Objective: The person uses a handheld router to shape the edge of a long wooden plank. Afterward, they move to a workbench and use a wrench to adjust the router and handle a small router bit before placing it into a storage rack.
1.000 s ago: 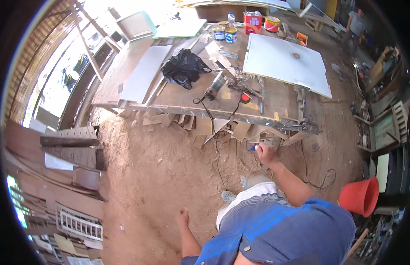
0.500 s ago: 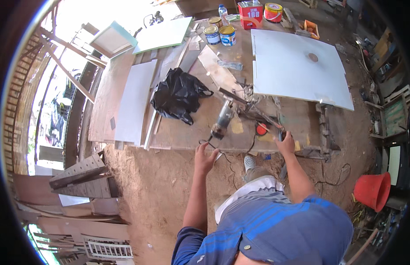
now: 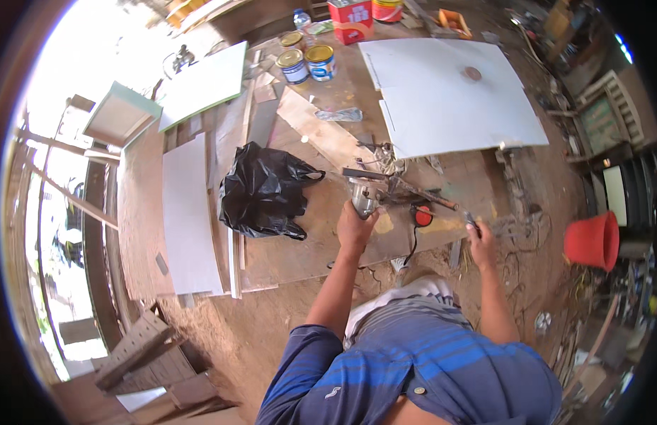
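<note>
At the workbench [image 3: 141, 248], my left hand [image 3: 353, 230] grips a cylindrical metal power tool [image 3: 364, 195] with a dark plate at its top. My right hand [image 3: 482, 241] is closed on a small dark-handled tool [image 3: 471, 220], too small to identify clearly, held near the bench's front edge. Between my hands lie a red-and-black round item [image 3: 422, 215], dark cords and a pile of metal and wooden tools [image 3: 417, 193]. A crumpled black plastic bag [image 3: 261, 191] lies left of the power tool.
White boards [image 3: 456, 95] lie at right and left [image 3: 187, 227]. Paint cans [image 3: 321, 64], a bottle, a red tin and an orange container [image 3: 452, 23] stand at the back. A red bucket [image 3: 590, 241] is right, wooden beams [image 3: 141, 343] lower left.
I have come closer to the bench. My left hand has risen from low down onto the power tool; my right hand has moved up and right with the small tool.
</note>
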Tool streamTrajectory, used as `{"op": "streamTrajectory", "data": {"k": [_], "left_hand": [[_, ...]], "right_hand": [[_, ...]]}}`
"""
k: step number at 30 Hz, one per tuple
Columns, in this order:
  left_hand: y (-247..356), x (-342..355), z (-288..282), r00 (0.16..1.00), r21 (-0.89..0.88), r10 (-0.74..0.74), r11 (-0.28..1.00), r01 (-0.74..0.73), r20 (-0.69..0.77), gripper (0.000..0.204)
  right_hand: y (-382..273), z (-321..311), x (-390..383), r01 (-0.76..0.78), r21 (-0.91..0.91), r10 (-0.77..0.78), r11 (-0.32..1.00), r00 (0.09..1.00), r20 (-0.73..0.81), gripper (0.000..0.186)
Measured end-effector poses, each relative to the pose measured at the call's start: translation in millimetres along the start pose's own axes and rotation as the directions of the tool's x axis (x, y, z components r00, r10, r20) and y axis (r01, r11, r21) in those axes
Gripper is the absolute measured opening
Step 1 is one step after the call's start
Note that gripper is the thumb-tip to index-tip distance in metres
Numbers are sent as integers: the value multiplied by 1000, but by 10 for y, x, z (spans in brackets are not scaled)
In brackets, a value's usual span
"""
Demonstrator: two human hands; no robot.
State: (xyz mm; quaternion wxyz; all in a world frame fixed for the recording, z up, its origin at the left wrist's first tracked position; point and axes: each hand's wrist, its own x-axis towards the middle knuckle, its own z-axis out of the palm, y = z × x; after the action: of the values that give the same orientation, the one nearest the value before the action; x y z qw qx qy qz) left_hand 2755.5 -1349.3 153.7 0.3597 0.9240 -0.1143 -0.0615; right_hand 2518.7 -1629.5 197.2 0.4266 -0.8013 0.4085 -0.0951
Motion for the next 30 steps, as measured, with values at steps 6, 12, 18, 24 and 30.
{"op": "streamTrajectory", "data": {"k": [6,12,18,24,30], "left_hand": [[-225,-162,-841,933,-771,-41,551,320,358,54],[-401,-420,-1843,911,-883,134,336,328,389,53],[-339,-601,-2073,955,-950,109,183,255,277,74],[-326,-665,-2096,960,-927,149,331,178,237,82],[-226,-643,-1978,975,-914,156,397,85,159,74]], "right_hand": [[-1458,132,-569,321,165,-356,933,894,272,35],[-2451,462,-739,421,282,-506,862,677,535,37],[-2773,634,-821,479,352,-585,804,527,617,35],[-2759,677,-843,486,428,-643,762,482,595,30],[-2689,490,-760,412,356,-532,839,479,698,35]]}}
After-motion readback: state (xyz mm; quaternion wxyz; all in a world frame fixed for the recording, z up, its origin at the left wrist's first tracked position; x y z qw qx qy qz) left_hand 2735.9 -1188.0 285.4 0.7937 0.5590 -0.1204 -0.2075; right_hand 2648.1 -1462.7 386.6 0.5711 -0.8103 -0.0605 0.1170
